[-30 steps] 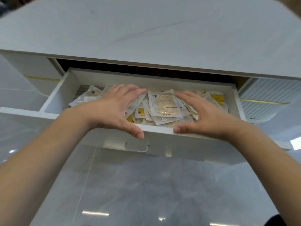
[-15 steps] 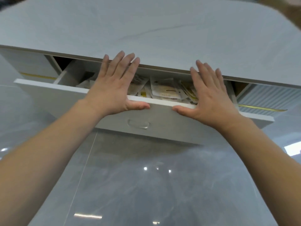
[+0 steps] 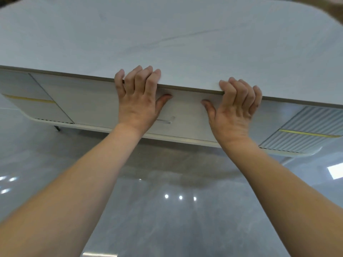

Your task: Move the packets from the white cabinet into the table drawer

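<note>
Glossy grey floor, pale table top (image 3: 167, 34) overhanging. You're pressing both palms on the drawer front (image 3: 187, 115), now flush, packets hidden behind it. Left hand (image 3: 138, 101) and right hand (image 3: 233, 112) are holding nothing, fingers bending over the top's edge, thumbs flat for even push.

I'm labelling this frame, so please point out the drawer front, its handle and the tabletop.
drawer front (image 3: 187, 110), head view, bare panel between the two thumbs.
handle (image 3: 167, 121), head view, its clear bar right of the left wrist.
tabletop (image 3: 176, 39), head view, bare middle of the surface.
</note>
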A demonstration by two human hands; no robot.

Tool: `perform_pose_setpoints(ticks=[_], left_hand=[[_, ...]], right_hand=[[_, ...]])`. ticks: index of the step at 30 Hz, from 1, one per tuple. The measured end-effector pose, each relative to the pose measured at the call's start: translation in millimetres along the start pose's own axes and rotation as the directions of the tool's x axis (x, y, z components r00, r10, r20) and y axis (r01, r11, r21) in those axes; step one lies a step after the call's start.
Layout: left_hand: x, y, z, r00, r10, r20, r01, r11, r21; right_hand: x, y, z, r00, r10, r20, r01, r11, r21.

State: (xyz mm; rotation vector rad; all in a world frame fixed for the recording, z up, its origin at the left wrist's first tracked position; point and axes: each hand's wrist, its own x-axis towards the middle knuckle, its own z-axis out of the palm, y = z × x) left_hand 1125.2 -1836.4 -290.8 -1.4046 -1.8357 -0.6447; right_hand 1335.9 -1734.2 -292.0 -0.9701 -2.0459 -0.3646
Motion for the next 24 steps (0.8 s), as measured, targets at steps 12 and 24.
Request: perform_pose_setpoints(ticks=[12, 24], left_hand=[[-1.2, -2.1, 7.2, 0.997, -0.004, -0.074, 0.003, 1.0, -0.013], [-1.2, 6.2, -7.1, 0.998, -0.024, 0.05, 0.026, 0.999, -0.024]], right_hand=[[-1.7, 5.9, 9.0, 0.994, -0.028, -0.106, 0.031, 0.999, 0.023], [-2.6, -1.3, -20.4, 0.994, -0.008, 0.112, -0.002, 0.996, 0.092]])
